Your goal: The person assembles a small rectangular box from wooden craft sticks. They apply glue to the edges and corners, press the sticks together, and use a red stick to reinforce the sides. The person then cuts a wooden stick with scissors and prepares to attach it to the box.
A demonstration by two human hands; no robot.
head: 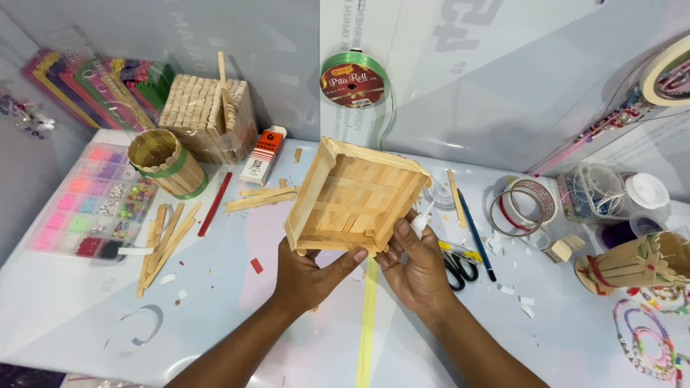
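Popsicle-stick tray looks largely built — floor and four walls joined. We hold it tilted above the table's middle, left hand gripping its near edge, right hand pinching a small glue bottle against its corner — gluing seems unfinished.

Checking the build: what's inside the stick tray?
Inside the stick tray, only its floor of flat sticks and crosswise slats shows, nothing loose. The table beneath is covered.

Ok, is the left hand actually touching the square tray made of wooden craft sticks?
Touching. The head view shows the left hand gripping the lower edge of the square wooden craft-stick tray, its thumb pressed against the tray's bottom corner.
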